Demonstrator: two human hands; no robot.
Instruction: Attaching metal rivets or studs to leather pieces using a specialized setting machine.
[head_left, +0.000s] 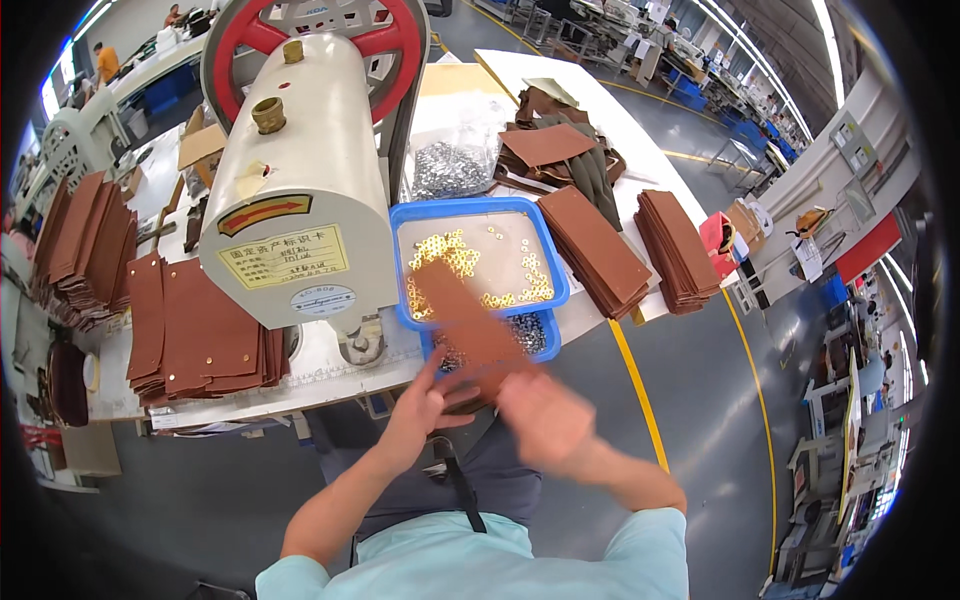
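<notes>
Both hands are gripping a flat brown leather strip (462, 325) over the blue plastic tray of gold eyelets (545, 262): left hand (425, 400) pinching its near end, right hand (545, 415) closing around it, blurred. The strip is probably being picked up; feeding it under the cream-coloured press machine (300, 180) would call for careful alignment. Motion blur is obscuring the right fingers and the strip's edges.

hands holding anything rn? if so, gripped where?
Both hands, left hand and right hand, hold a flat brown leather strip by its near end; the far end reaches over the blue plastic tray. Motion blur hides the finger placement.
</notes>
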